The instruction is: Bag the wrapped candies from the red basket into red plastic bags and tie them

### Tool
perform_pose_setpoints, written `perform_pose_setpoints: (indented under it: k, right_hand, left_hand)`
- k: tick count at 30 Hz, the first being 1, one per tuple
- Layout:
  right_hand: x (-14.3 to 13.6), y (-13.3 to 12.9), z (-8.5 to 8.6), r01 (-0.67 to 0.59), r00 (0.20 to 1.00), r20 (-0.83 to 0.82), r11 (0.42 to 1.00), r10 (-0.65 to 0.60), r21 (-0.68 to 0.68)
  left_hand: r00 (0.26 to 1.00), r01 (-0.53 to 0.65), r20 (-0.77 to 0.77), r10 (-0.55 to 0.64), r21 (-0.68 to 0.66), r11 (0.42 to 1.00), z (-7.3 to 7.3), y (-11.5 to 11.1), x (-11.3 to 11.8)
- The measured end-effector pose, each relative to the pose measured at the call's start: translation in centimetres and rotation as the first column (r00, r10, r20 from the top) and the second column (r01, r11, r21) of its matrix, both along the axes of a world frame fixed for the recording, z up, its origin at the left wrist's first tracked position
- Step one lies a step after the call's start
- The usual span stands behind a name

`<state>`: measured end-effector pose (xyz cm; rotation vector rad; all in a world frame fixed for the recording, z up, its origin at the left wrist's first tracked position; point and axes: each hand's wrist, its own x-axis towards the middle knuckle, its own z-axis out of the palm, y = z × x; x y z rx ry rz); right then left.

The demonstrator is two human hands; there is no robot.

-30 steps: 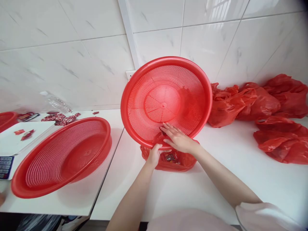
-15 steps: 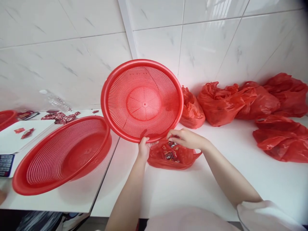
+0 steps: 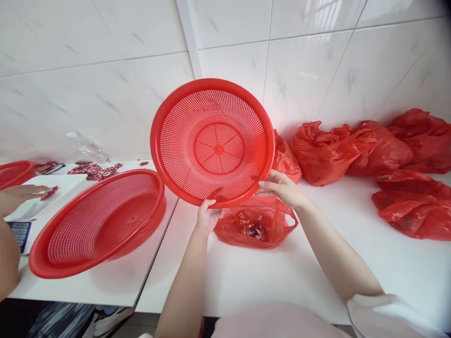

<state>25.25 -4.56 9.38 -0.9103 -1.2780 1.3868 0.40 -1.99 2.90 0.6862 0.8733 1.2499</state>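
Observation:
A round red plastic colander (image 3: 176, 173) is held up on its side, its mesh inside facing me. My left hand (image 3: 207, 217) grips the lower rim, thumb over the edge. At the lower right of the same rim, my right hand (image 3: 282, 188) has its fingers closed on the edge; some fingertips are hidden behind it. Just below the colander, a red plastic bag (image 3: 243, 238) lies with its mouth spread, and small dark-wrapped packets (image 3: 255, 230) sit inside.
A second red colander (image 3: 70, 216) leans tilted on the left table. Beyond it are a white scale (image 3: 66, 185), a clear bottle (image 3: 89, 149) and red packets (image 3: 95, 171). Another person's hand (image 3: 24, 195) holds a small packet over the scale. Several full red bags (image 3: 327, 155) line the wall at right.
My right hand has moved from the bag's mouth up to the colander's rim. The colander has risen slightly and turned. Another person's hand has come in over the scale at left.

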Motion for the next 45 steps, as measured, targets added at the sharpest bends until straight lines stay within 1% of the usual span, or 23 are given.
perform_pose_setpoints:
  k: [2,3,4,6,8,9,10,12,15,17,19,22,25,26,28,29,30,32,33,35,36,41,45]
  right_hand:
    - [-0.1,-0.1,0.2,0.059,0.996,-0.072,0.998,-0.061,-0.027]
    - [-0.1,-0.2,0.3,0.098,0.99,-0.096,0.995,-0.1,-0.031]
    - [0.0,-0.3,0.4,0.133,0.985,-0.111,0.991,-0.135,-0.032]
    - [0.4,-0.4,0.9,0.183,0.975,-0.119,0.983,-0.186,-0.031]
    - [0.8,-0.6,1.3,0.22,0.968,-0.117,0.975,-0.223,-0.034]
    - [1.0,-0.7,1.5,0.238,0.964,-0.117,0.971,-0.241,-0.038]
    - [1.1,-0.8,1.7,0.251,0.96,-0.118,0.967,-0.255,-0.044]
    - [1.2,-0.7,1.7,0.255,0.957,-0.129,0.965,-0.261,-0.06]
    - [0.9,-0.3,1.0,0.206,0.964,-0.149,0.974,-0.218,-0.094]
    - [0.4,0.0,0.4,0.167,0.971,-0.149,0.978,-0.185,-0.124]
    - [-0.1,0.3,-0.2,0.155,0.977,-0.123,0.978,-0.173,-0.142]
    - [-0.7,0.5,-0.8,0.139,0.989,-0.029,0.987,-0.142,-0.078]
    - [-0.9,0.3,-1.0,0.164,0.969,0.185,0.986,-0.166,0.024]
    - [-0.9,0.1,-0.9,0.195,0.932,0.298,0.978,-0.207,0.069]
    - [-0.9,-0.4,-0.7,0.19,0.797,0.546,0.965,-0.258,0.179]
    - [-0.8,-0.7,-0.5,0.113,0.72,0.656,0.971,-0.225,0.21]
    - [-0.8,-1.1,-0.3,-0.008,0.646,0.749,0.98,-0.149,0.201]
    - [-1.0,-1.7,-0.2,-0.27,0.454,0.889,0.961,0.066,0.066]
    - [-1.2,-1.9,-0.3,-0.35,0.347,0.926,0.936,0.151,-0.022]
    - [-1.8,-2.1,-0.7,-0.38,0.177,0.959,0.914,0.224,-0.143]
    - [-2.2,-2.1,-1.0,-0.356,0.125,0.967,0.92,0.222,-0.164]
    - [-3.6,-1.5,-2.7,-0.268,0.016,0.982,0.947,0.188,-0.176]
    - [-3.7,-0.9,-3.5,-0.252,0.006,0.988,0.956,0.157,-0.15]
  left_hand:
    - [0.997,0.08,0.016,-0.081,0.034,0.996,0.2,0.0,-0.1]
    - [0.996,0.088,0.025,-0.091,0.083,0.993,0.2,0.1,-0.2]
    - [0.998,0.054,0.033,-0.06,0.146,0.988,0.3,0.3,-0.2]
    - [0.992,-0.123,0.031,0.119,0.266,0.956,0.2,0.9,-0.6]
    - [0.934,-0.342,0.013,0.357,0.316,0.885,-0.1,1.6,-1.3]
    - [0.894,-0.424,-0.003,0.448,0.32,0.847,-0.3,1.9,-1.7]
    - [0.858,-0.481,-0.02,0.513,0.319,0.817,-0.4,2.2,-2.2]
    - [0.82,-0.527,-0.052,0.57,0.32,0.787,-0.6,2.6,-3.0]
    - [0.845,-0.467,-0.092,0.527,0.353,0.811,-0.8,2.5,-3.3]
    - [0.889,-0.381,-0.12,0.442,0.344,0.858,-0.8,2.3,-3.0]
    - [0.913,-0.319,-0.167,0.373,0.278,0.906,-0.7,2.1,-2.5]
    - [0.91,-0.348,-0.188,0.368,0.134,0.928,-0.7,2.1,-1.9]
    - [0.882,-0.446,-0.134,0.451,0.066,0.892,-0.6,2.4,-1.7]
    - [0.87,-0.474,-0.127,0.477,0.057,0.879,-0.7,2.5,-1.7]
    - [0.848,-0.514,-0.13,0.515,0.044,0.857,-0.7,2.7,-1.8]
    - [0.842,-0.523,-0.132,0.524,0.041,0.851,-0.8,2.7,-1.8]
    - [0.84,-0.526,-0.132,0.526,0.037,0.85,-0.9,2.8,-1.7]
    - [0.845,-0.52,-0.127,0.519,0.026,0.854,-1.1,2.9,-1.6]
    - [0.849,-0.515,-0.124,0.513,0.02,0.857,-1.3,3.0,-1.5]
    - [0.856,-0.506,-0.12,0.503,0.007,0.862,-1.6,3.2,-1.4]
    - [0.858,-0.503,-0.119,0.5,0.003,0.864,-1.7,3.3,-1.3]
    - [0.886,-0.455,-0.097,0.453,0.002,0.891,-1.7,3.2,-1.0]
    - [0.901,-0.426,-0.09,0.425,0.015,0.905,-1.1,2.7,-1.1]
